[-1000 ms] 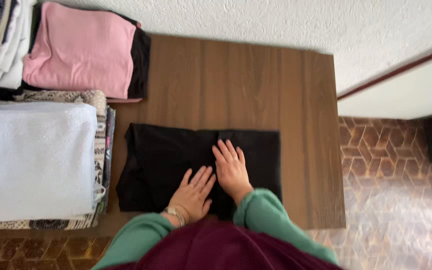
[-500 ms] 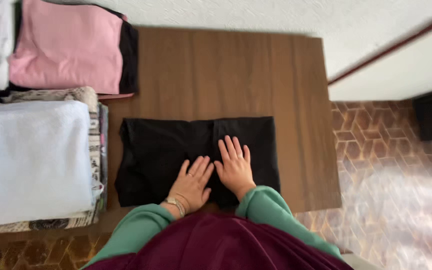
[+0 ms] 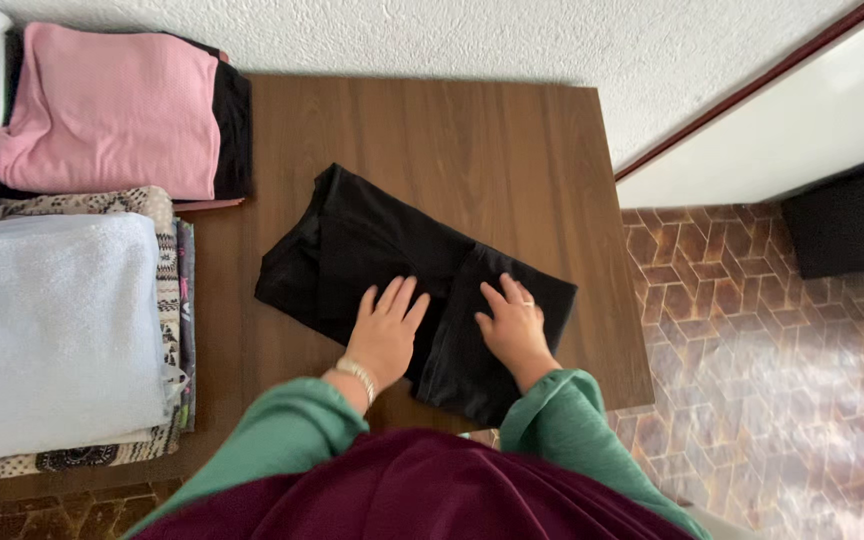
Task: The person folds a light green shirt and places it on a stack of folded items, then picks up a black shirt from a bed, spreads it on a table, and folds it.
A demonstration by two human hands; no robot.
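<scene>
A folded black garment (image 3: 372, 245) lies slantwise on the brown wooden table (image 3: 432, 130), its far end pointing up and left. My left hand (image 3: 387, 330) rests flat on its middle with fingers spread. My right hand (image 3: 514, 328) presses flat on its near right end, fingers apart, a ring on one finger. Green sleeves cover both arms, and a bracelet sits on the left wrist. Neither hand grips anything.
At the left stand stacks of folded laundry: a pink piece (image 3: 102, 110) over black ones at the back, a white towel (image 3: 47, 330) over patterned cloth nearer me. A white rough wall runs behind the table. Brown tiled floor (image 3: 752, 350) lies to the right.
The black garment has been turned from square with the table edge to a slant, its left end swung away from me. My hands have spread apart on it.
</scene>
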